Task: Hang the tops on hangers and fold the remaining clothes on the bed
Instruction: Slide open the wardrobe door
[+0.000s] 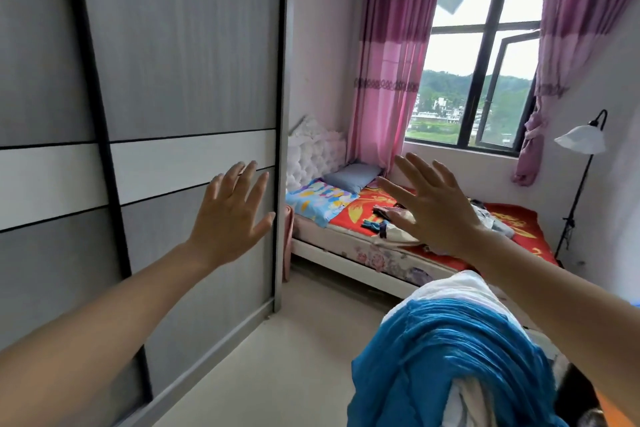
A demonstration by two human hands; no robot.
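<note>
Red sheet, and on it the clothes (393,233): a loose heap in the middle of the bed (346,248), unfolded, with more pieces trailing toward the foot end. From my feed the right hand (433,215) covers part of the heap, so I cannot tell the garments apart.

Both hands are raised in front of the camera, backs toward me. The right hand has its fingers spread wide and straight, well short of the bed. The left hand (230,215) is spread the same way, in front of the grey wardrobe door (173,45); I cannot tell whether it touches the panel.

At the head of the bed lie a grey-blue pillow (353,175) and a bright patterned cover, against a white tufted headboard (311,152). Pink curtains (391,62) frame the window (485,87) behind it, one pane swung open. A floor lamp (581,139) stands by the right wall. Nearest me, low in view, blue cloth (450,357) lies bunched over something white.
</note>
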